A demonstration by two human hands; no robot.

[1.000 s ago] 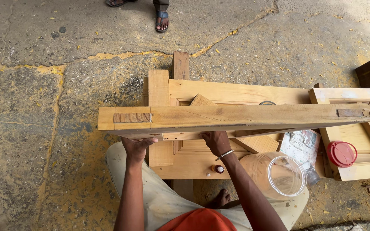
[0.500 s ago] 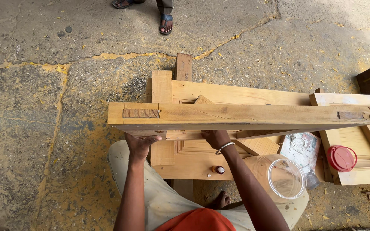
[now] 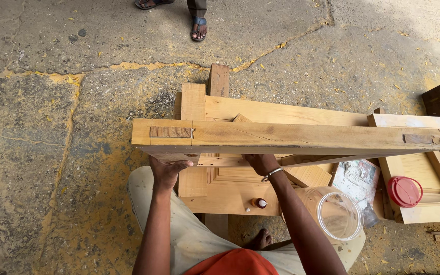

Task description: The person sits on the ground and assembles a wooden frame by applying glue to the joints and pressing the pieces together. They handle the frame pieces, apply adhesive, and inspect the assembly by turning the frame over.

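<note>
The long pale wooden beam with a dark wood patch set near each end (image 3: 286,136) was held up flat across the middle of the picture, above the wide pale wooden door frame (image 3: 281,111) that lay on the cracked grey concrete floor (image 3: 42,153).

The left hand (image 3: 166,169) was under the beam near its left end. Its fingers curled up round the lower edge and gripped the wood. The right hand (image 3: 262,164) was under the beam near the middle, and its fingers were bent round the same edge too. A thin silver bangle (image 3: 272,174) sat on that wrist.

The beam looked heavy and very stiff, so it would not bend. Its sides looked smooth but dry, not slippery. Both hands sat left of its middle, so the long right end might tip down. Holding it wider apart would feel safer.

The fingertips were hidden behind the beam, so how far they wrapped could not be seen. The underside of the beam was hidden too. The clear round plastic jar (image 3: 334,214) lay near the right arm, with a red round lid (image 3: 404,191) just beside it. Another person's feet in sandals (image 3: 198,28) were cut off at the top.
</note>
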